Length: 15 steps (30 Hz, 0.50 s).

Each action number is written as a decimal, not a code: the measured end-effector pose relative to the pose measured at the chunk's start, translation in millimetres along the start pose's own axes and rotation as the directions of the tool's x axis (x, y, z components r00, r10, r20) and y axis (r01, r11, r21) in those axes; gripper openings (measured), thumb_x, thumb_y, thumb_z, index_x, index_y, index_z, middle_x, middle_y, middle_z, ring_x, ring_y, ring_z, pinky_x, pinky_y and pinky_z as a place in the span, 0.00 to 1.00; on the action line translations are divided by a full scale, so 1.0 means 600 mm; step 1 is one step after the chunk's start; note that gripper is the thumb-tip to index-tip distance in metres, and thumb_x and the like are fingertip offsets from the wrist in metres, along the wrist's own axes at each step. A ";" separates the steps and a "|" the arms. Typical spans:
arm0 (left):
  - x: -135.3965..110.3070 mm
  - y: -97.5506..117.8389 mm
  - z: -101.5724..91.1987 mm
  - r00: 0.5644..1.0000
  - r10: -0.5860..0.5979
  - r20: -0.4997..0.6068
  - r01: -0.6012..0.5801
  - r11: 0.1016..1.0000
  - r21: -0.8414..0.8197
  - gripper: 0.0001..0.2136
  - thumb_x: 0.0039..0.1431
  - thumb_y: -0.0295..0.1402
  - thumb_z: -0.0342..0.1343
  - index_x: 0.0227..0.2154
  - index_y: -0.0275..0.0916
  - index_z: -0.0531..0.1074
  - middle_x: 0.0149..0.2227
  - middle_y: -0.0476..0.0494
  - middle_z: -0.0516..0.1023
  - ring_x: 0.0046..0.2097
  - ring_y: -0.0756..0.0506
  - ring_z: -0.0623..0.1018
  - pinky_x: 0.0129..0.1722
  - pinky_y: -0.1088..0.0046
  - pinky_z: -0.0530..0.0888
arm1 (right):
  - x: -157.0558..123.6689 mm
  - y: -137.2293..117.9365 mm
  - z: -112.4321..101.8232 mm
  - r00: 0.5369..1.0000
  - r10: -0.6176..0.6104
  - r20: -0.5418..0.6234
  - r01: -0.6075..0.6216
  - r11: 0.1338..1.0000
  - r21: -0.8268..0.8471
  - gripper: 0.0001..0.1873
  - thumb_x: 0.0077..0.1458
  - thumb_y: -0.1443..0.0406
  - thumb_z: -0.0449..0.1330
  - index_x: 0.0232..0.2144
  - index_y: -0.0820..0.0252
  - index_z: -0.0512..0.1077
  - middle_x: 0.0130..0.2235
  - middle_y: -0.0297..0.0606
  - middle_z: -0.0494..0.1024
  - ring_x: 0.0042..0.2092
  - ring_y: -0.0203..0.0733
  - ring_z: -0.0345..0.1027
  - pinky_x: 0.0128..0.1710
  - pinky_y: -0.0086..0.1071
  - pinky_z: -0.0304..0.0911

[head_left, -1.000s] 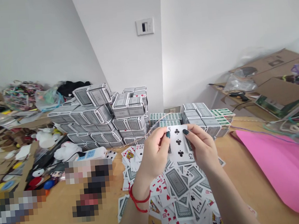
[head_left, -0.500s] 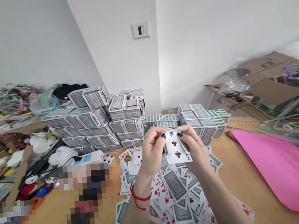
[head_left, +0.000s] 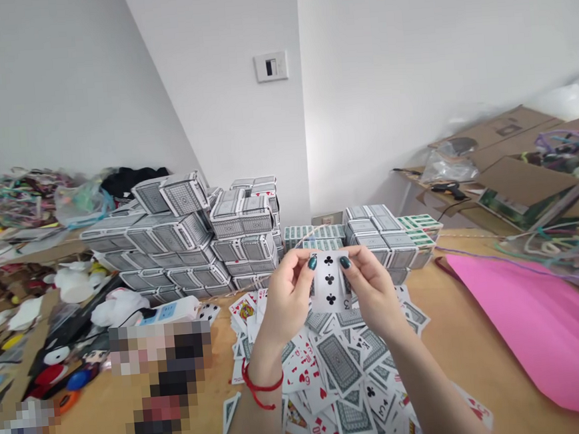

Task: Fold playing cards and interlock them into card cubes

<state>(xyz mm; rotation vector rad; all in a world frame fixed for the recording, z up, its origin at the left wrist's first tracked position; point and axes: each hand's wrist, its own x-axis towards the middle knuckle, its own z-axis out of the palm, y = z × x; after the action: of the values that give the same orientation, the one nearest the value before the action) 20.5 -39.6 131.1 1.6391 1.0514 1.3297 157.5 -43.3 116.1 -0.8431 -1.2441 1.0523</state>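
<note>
A three of clubs playing card (head_left: 330, 287) is held up above the table, its face toward me. My left hand (head_left: 292, 296) pinches its left side, thumb on the face and fingers behind. On the right side my right hand (head_left: 372, 287) grips it the same way. Patterned strips show at both side edges, under the thumbs; whether they are folded flaps or other cards I cannot tell. Below both hands lies a loose heap of playing cards (head_left: 338, 363), some face up and some face down.
Behind the hands stand stacked blocks of folded cards (head_left: 170, 230), with another stack (head_left: 378, 233) to the right. Pink paper (head_left: 534, 338) lies at right. A white power strip (head_left: 169, 311) and clutter fill the left. Cardboard boxes (head_left: 532, 188) stand at far right.
Both hands have moved slightly left with the card. The card, tilted before, is now nearly straight, and the thumbs lie flatter along its sides.
</note>
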 end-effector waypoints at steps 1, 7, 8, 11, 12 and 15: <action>0.000 -0.001 0.000 1.000 -0.010 -0.009 0.010 1.000 0.001 0.08 0.59 0.35 0.47 0.38 0.40 0.68 0.32 0.47 0.72 0.34 0.50 0.71 0.34 0.76 0.68 | 0.000 0.000 -0.001 1.000 0.004 0.003 -0.004 1.000 -0.009 0.11 0.55 0.56 0.53 0.35 0.56 0.65 0.24 0.30 0.65 0.21 0.31 0.53 0.18 0.24 0.52; 0.003 -0.007 -0.004 0.996 -0.024 -0.090 0.025 0.999 0.019 0.08 0.58 0.37 0.48 0.36 0.39 0.69 0.31 0.47 0.72 0.33 0.50 0.72 0.33 0.76 0.68 | 0.004 0.004 -0.008 0.995 0.053 0.082 -0.051 0.998 -0.027 0.13 0.54 0.58 0.54 0.41 0.55 0.68 0.35 0.35 0.72 0.30 0.35 0.64 0.29 0.27 0.61; 0.004 -0.007 -0.005 0.995 -0.023 -0.095 0.025 0.999 0.027 0.08 0.58 0.36 0.48 0.35 0.39 0.69 0.33 0.47 0.73 0.34 0.50 0.72 0.33 0.76 0.68 | 0.005 0.004 -0.009 0.994 0.061 0.091 -0.060 0.998 -0.013 0.13 0.54 0.59 0.55 0.41 0.56 0.68 0.34 0.36 0.73 0.31 0.35 0.64 0.30 0.28 0.61; 0.004 -0.008 -0.005 0.995 -0.018 -0.095 0.023 0.998 0.053 0.09 0.58 0.37 0.49 0.35 0.39 0.70 0.34 0.46 0.74 0.33 0.50 0.72 0.31 0.76 0.68 | 0.005 0.004 -0.010 0.995 0.070 0.073 -0.072 0.997 0.026 0.13 0.54 0.59 0.55 0.41 0.58 0.69 0.30 0.35 0.73 0.29 0.36 0.65 0.29 0.28 0.61; 0.004 -0.008 -0.005 0.996 -0.017 -0.091 0.022 0.998 0.052 0.09 0.57 0.37 0.49 0.36 0.40 0.70 0.33 0.46 0.74 0.32 0.50 0.72 0.30 0.76 0.68 | 0.005 0.004 -0.010 0.996 0.065 0.055 -0.067 0.997 0.037 0.13 0.53 0.59 0.55 0.40 0.58 0.69 0.29 0.35 0.73 0.28 0.35 0.65 0.28 0.28 0.61; 0.002 -0.006 -0.002 0.998 -0.020 -0.057 0.020 1.000 0.001 0.10 0.57 0.37 0.50 0.38 0.40 0.70 0.29 0.48 0.72 0.28 0.51 0.70 0.25 0.78 0.66 | 0.004 0.003 -0.010 0.998 0.060 0.005 -0.061 0.997 0.057 0.12 0.52 0.58 0.56 0.37 0.58 0.70 0.26 0.33 0.72 0.25 0.34 0.63 0.26 0.27 0.60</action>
<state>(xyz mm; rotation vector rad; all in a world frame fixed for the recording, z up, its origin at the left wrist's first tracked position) 18.9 -37.2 128.5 1.5962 1.1001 1.3703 163.0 -40.2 114.4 -0.8402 -1.1921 1.1328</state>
